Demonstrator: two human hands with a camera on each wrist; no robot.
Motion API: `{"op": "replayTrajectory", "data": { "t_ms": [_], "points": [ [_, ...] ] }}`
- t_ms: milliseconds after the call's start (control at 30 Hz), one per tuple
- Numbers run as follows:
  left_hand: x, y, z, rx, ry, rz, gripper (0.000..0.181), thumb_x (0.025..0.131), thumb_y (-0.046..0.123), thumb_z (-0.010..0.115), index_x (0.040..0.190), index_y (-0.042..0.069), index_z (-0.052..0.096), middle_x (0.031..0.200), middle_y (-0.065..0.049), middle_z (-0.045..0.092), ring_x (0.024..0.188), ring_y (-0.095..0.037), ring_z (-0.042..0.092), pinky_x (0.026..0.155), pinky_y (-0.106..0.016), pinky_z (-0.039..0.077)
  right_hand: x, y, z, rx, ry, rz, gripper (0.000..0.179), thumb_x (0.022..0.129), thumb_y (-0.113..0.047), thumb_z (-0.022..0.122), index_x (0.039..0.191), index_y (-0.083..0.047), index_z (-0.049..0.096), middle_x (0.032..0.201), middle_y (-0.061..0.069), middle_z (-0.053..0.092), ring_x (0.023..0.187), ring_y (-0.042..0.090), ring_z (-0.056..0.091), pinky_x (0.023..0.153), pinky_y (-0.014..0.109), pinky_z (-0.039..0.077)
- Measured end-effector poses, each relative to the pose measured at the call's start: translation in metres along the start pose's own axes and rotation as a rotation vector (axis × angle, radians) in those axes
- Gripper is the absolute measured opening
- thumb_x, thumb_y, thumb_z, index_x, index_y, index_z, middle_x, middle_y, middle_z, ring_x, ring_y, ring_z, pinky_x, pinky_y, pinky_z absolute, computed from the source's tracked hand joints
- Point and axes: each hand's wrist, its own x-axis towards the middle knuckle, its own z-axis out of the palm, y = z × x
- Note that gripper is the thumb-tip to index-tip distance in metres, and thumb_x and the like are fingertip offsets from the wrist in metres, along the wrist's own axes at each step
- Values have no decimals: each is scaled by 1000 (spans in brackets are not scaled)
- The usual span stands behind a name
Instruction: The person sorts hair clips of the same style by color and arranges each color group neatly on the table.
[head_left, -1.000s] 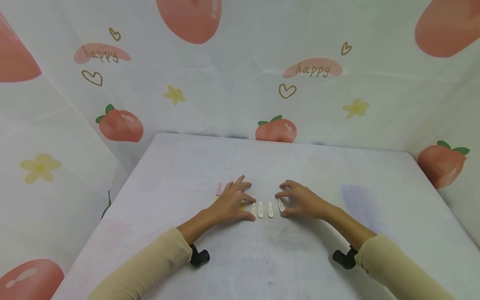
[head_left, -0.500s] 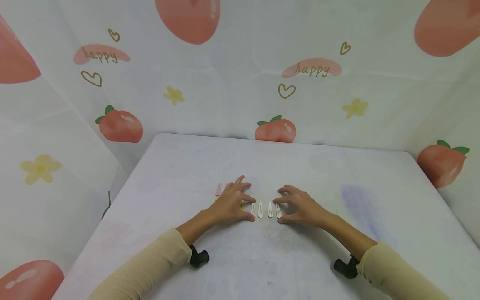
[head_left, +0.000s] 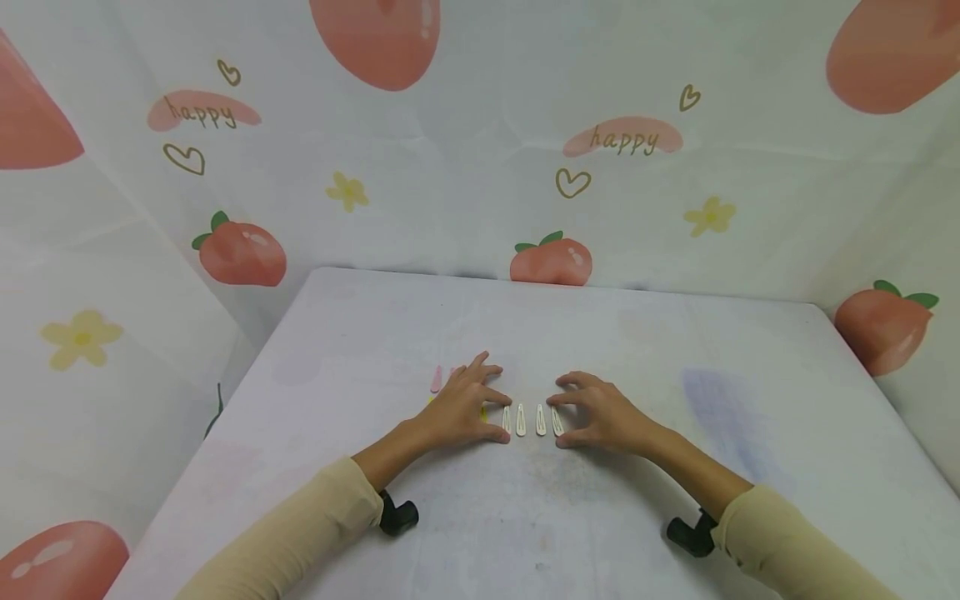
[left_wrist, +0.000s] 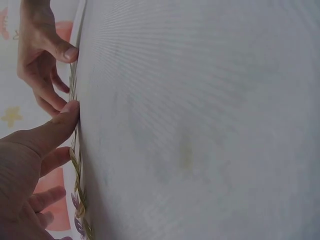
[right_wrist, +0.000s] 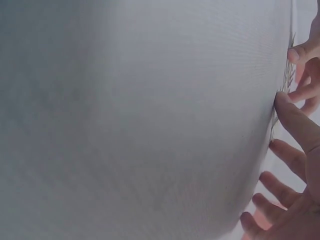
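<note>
Several white snap hair clips lie upright in a row on the table in the head view. My left hand (head_left: 463, 407) pinches the leftmost white hair clip (head_left: 506, 419) between thumb and index finger, one at each end. At the row's right end, my right hand (head_left: 603, 417) holds the slightly slanted white hair clip (head_left: 557, 421) the same way. Two more, a left-middle clip (head_left: 521, 420) and a right-middle clip (head_left: 541, 420), lie untouched between the hands. In both wrist views the clips appear edge-on, low against the tabletop.
A pink hair clip (head_left: 437, 379) lies behind my left hand, with another pink one partly covered. Yellow hair clips (head_left: 483, 414) show around that hand, mostly hidden by it. The white-covered table (head_left: 540, 517) ends at a printed cloth backdrop (head_left: 450, 167).
My right hand has moved slightly left and nearer, bringing its white hair clip up beside the others and more upright. Over the last half second both hands stay still; the left hand keeps its place throughout.
</note>
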Motion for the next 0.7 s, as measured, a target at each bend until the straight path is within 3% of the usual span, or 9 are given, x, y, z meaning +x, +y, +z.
{"op": "replayTrajectory", "data": {
  "t_ms": [267, 533, 700],
  "points": [
    [0, -2, -3, 11, -17, 13, 54, 73, 44, 87, 116, 13, 76, 146, -15, 49, 150, -35, 17, 112, -64, 23, -1, 2, -5, 26, -34, 4, 59, 75, -39, 87, 124, -11, 70, 135, 15, 57, 130, 38, 47, 103, 61, 40],
    [2, -5, -14, 3, -4, 57, 58, 71, 45, 88, 116, 10, 76, 142, -19, 52, 147, -41, 24, 110, -61, 29, -5, 18, -28, 62, 11, 28, 61, 78, -32, 86, 129, -5, 65, 134, 20, 56, 125, 41, 52, 101, 59, 42],
    [1, -10, -29, -42, 8, -2, 55, 80, 43, 82, 122, 9, 72, 147, -18, 48, 148, -39, 23, 111, -62, 27, -7, 31, -48, 68, 35, 86, 61, 83, -30, 81, 133, -2, 62, 137, 24, 53, 128, 44, 49, 101, 61, 41]
  ]
}}
